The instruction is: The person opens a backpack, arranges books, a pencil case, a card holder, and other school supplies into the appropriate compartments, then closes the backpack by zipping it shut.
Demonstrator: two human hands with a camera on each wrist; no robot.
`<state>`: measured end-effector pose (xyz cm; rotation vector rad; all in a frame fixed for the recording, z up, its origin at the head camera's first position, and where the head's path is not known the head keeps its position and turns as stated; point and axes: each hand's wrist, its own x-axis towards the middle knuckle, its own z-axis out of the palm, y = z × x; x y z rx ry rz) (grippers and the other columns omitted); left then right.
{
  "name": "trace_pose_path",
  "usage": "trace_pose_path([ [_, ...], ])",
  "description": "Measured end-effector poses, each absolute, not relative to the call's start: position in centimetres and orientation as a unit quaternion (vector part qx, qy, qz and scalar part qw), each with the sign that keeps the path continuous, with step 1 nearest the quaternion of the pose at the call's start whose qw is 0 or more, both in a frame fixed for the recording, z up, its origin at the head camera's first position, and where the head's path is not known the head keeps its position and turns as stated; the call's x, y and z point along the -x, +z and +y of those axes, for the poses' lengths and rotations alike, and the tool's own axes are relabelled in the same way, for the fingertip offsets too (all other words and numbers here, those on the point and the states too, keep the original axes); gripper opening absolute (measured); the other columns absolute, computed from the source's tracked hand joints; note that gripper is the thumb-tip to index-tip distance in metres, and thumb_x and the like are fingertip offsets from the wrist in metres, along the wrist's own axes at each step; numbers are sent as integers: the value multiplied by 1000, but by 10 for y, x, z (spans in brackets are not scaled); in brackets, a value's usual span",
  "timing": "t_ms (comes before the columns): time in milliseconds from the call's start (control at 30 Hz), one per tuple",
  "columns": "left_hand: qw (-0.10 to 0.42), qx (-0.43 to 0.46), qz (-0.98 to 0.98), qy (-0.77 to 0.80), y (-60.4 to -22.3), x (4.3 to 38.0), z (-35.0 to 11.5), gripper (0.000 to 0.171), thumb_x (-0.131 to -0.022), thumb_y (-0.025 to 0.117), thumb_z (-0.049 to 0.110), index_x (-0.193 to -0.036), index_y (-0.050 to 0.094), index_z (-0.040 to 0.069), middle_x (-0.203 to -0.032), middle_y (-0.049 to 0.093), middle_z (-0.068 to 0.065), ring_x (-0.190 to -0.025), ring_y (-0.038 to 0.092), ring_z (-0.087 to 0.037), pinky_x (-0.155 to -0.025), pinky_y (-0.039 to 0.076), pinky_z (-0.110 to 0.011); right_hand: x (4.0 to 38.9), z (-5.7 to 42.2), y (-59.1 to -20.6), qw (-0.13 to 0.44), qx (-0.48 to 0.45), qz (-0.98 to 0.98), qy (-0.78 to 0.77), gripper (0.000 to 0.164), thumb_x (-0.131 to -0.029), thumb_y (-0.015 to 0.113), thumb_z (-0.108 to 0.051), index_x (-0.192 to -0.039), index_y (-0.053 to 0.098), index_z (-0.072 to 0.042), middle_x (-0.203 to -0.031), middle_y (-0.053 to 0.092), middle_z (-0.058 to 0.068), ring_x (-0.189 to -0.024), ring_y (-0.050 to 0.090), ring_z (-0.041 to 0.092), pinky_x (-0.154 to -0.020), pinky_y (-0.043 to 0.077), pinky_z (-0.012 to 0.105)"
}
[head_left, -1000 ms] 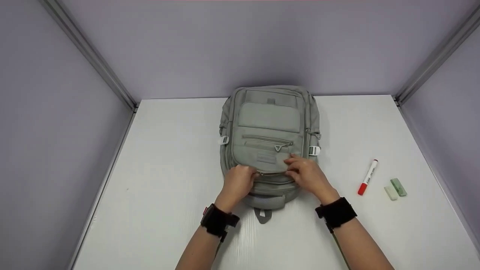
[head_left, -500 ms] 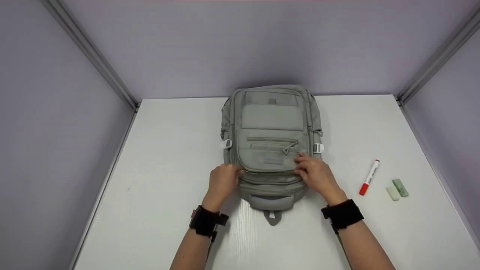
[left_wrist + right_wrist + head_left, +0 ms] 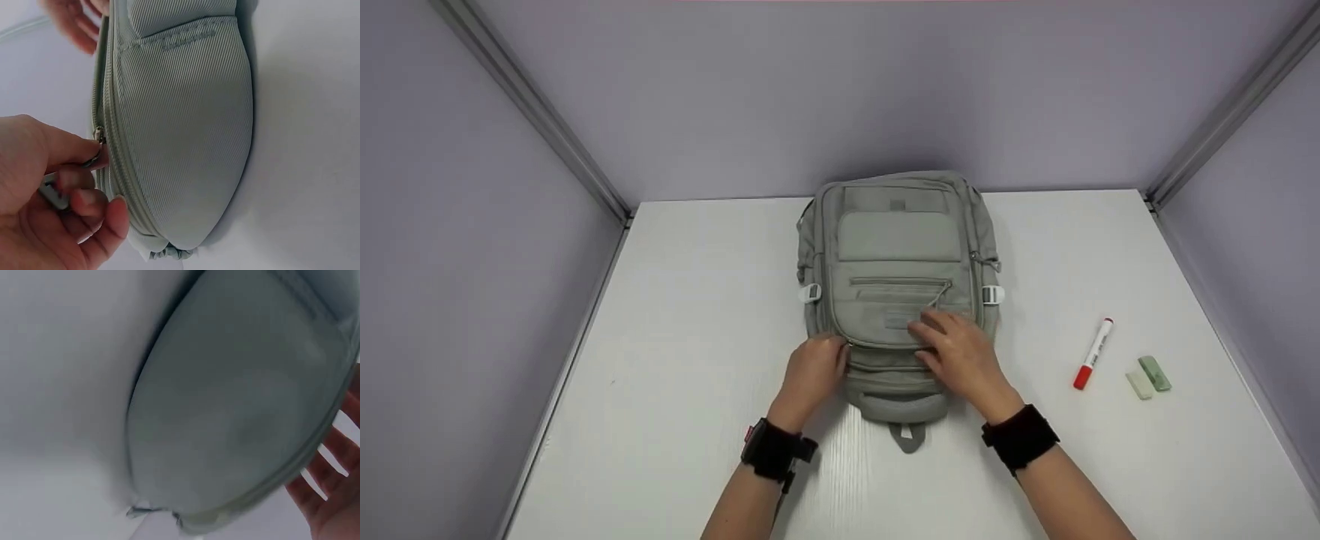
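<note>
A grey-green backpack (image 3: 900, 236) lies front side up on the white table, its top handle (image 3: 904, 407) towards me. At the left end of the front pocket's zip, my left hand (image 3: 812, 373) pinches the zipper pull (image 3: 55, 194). The left wrist view shows its metal slider (image 3: 99, 134) beside the thumb and index finger. My right hand (image 3: 962, 360) is over the lower right of the front panel, fingers spread and loosely bent. In the right wrist view its fingers (image 3: 326, 475) are beyond the bag's edge, with nothing seen in them.
To the right lie a white marker (image 3: 1094, 352) with a red cap and two small blocks, one green (image 3: 1154, 373) and one pale (image 3: 1139, 385). Grey panels (image 3: 720, 97) stand behind the table (image 3: 697, 300) and at both sides.
My left hand has drawn the zipper pull leftwards along the pocket's zip. My right hand has come off the right end of the zip and shifted left over the panel.
</note>
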<state>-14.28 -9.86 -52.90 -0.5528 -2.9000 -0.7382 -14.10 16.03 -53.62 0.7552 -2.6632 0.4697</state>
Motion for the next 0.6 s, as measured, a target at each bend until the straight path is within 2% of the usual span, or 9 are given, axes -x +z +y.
trace_pose_path([
  [100, 56, 184, -951, -243, -531, 143, -98, 18, -94, 66, 13, -78, 69, 6, -71, 61, -4, -64, 62, -23, -57, 51, -38, 144, 148, -537, 165, -285, -933, 146, 44, -81, 83, -23, -122, 70, -13, -131, 57, 14, -120, 52, 36, -98, 43, 52],
  [267, 82, 185, -948, -244, -534, 142, -99, 17, -94, 67, 16, -79, 70, 7, -71, 61, -2, -63, 62, -22, -56, 51, -38, 149, 141, -538, 169, -295, -924, 173, 18, -82, 81, -14, -98, 78, -7, -125, 63, 14, -121, 55, 35, -100, 42, 52],
  [333, 100, 184, -947, -246, -534, 142, -100, 16, -93, 69, 16, -81, 71, 6, -72, 63, -2, -63, 63, -23, -57, 50, -39, 150, 141, -538, 165, -293, -922, 194, 13, -82, 80, -13, -93, 78, -7, -123, 65, 15, -120, 56, 36, -100, 42, 52],
  [600, 161, 189, -938, -243, -536, 143, -105, 16, -90, 72, 19, -81, 70, 7, -70, 68, -4, -61, 64, -22, -61, 47, -40, 152, 145, -529, 79, -304, -920, 234, 8, -92, 69, -13, -91, 68, -5, -129, 60, 20, -125, 51, 40, -103, 38, 53],
])
